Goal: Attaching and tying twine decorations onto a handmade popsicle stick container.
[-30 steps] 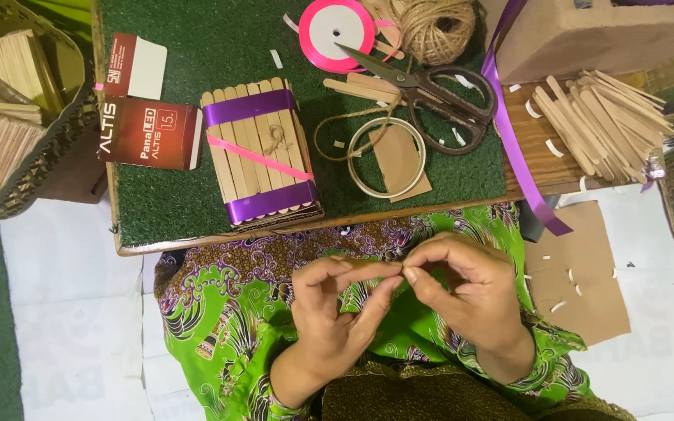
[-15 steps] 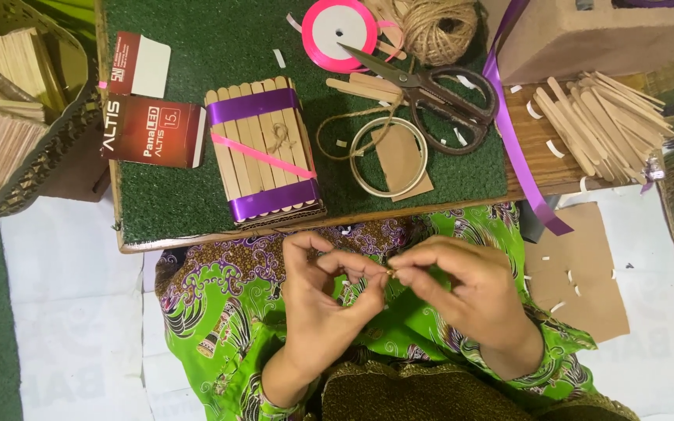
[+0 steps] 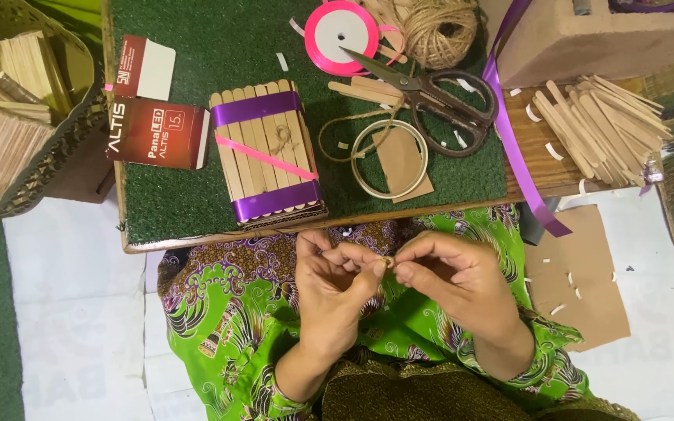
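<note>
My left hand (image 3: 335, 284) and my right hand (image 3: 450, 277) meet over my lap, above green patterned cloth. Between their fingertips they pinch a small piece of brown twine (image 3: 384, 263). Just beyond my hands, on a green mat (image 3: 196, 47), lies a box of wooden craft sticks (image 3: 267, 152) wrapped with two purple ribbon bands and a pink ribbon, with a small twine bow on top.
On the mat lie dark scissors (image 3: 431, 97), a pink ribbon spool (image 3: 341, 33), a twine ball (image 3: 438, 27), a clear tape ring (image 3: 389, 158) and a red carton (image 3: 157, 132). Loose craft sticks (image 3: 598, 125) lie at the right, stacked sticks in a basket (image 3: 1, 117) at the left. A purple ribbon (image 3: 512, 132) hangs down.
My hands have shifted slightly toward the mat and their fingertips have drawn closer together on the twine. Nothing on the mat has moved.
</note>
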